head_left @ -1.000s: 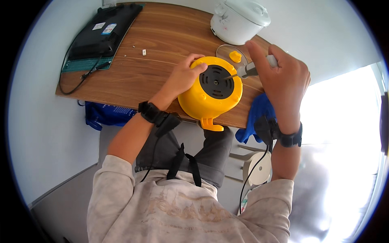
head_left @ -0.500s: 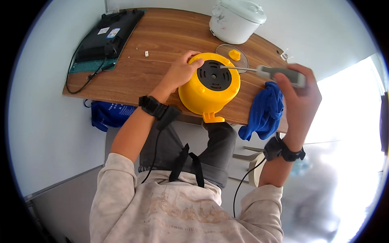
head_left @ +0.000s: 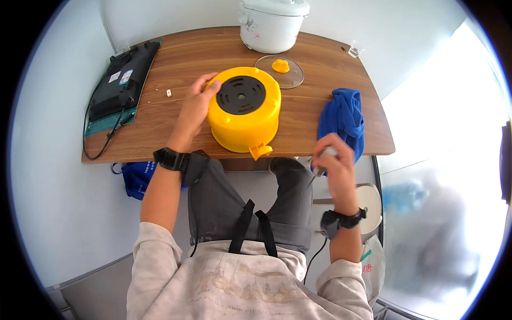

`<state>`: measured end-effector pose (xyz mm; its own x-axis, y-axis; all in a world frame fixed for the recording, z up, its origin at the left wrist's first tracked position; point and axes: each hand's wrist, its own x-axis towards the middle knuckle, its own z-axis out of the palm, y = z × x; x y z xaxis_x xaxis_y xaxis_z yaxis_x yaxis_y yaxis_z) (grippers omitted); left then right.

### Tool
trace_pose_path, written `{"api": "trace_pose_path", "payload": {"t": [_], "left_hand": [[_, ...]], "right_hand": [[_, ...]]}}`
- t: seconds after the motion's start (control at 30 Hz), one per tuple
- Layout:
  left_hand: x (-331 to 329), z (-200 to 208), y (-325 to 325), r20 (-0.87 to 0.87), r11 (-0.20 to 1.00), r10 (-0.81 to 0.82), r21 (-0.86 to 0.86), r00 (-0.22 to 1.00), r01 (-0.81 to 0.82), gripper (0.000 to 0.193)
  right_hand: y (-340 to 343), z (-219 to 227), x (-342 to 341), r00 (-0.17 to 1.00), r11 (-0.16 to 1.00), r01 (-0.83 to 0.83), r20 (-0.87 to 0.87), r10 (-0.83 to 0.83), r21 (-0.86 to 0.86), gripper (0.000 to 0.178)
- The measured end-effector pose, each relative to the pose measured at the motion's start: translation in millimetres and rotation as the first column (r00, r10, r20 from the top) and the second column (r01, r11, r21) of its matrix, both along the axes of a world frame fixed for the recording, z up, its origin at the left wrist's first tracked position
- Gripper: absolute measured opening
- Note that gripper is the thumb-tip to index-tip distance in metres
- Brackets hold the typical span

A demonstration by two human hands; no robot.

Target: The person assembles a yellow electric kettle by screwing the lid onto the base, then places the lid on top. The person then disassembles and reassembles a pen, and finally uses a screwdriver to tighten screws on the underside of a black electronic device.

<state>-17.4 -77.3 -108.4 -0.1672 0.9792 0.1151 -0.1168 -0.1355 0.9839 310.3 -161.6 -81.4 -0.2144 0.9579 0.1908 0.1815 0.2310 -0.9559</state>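
A yellow electric pot (head_left: 242, 133) rests tilted on the table near its front edge, bottom side up. The round black slotted plate (head_left: 241, 96) of its base faces me, and a yellow handle (head_left: 261, 151) sticks out toward my lap. My left hand (head_left: 196, 102) grips the pot's left side, thumb on the upper rim; its fingers are partly hidden behind the wall. Right of the pot and apart from it, my right hand (head_left: 338, 165) is closed round the grey handle of a screwdriver (head_left: 320, 169). The thin shaft points down and left above my thigh, slightly blurred.
Behind the pot lies a glass lid with a yellow knob (head_left: 280, 66); a white cooker (head_left: 269, 31) stands farther back. A blue cloth (head_left: 344, 117) drapes over the right front edge. At left, a black device (head_left: 120, 80) with a cable sits on a green mat (head_left: 98, 127).
My right hand has drawn the screwdriver away from the black plate, down toward me. My left hand stays on the pot. The whole view has shifted.
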Motion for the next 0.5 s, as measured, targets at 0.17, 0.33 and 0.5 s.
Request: {"api": "trace_pose_path", "payload": {"t": [0.17, 0.33, 0.5], "left_hand": [[20.6, -6.2, -13.8, 0.044, 0.984, 0.165, 0.058, 0.985, -0.167, 0.036], [26.2, -17.3, -38.9, 0.190, 0.948, 0.241, 0.164, 0.952, -0.272, 0.038], [47.2, -12.3, -63.3, 0.252, 0.945, 0.209, 0.198, 0.945, -0.261, 0.042]], "right_hand": [[13.6, -53.2, -3.3, 0.923, 0.788, -0.284, -0.379, 0.069, -0.546, 0.036], [22.8, -58.1, -19.8, 0.882, 0.598, -0.423, -0.460, 0.100, -0.681, 0.062], [34.3, -30.2, -24.9, 0.856, 0.638, -0.490, -0.466, 0.223, -0.594, 0.040]]}}
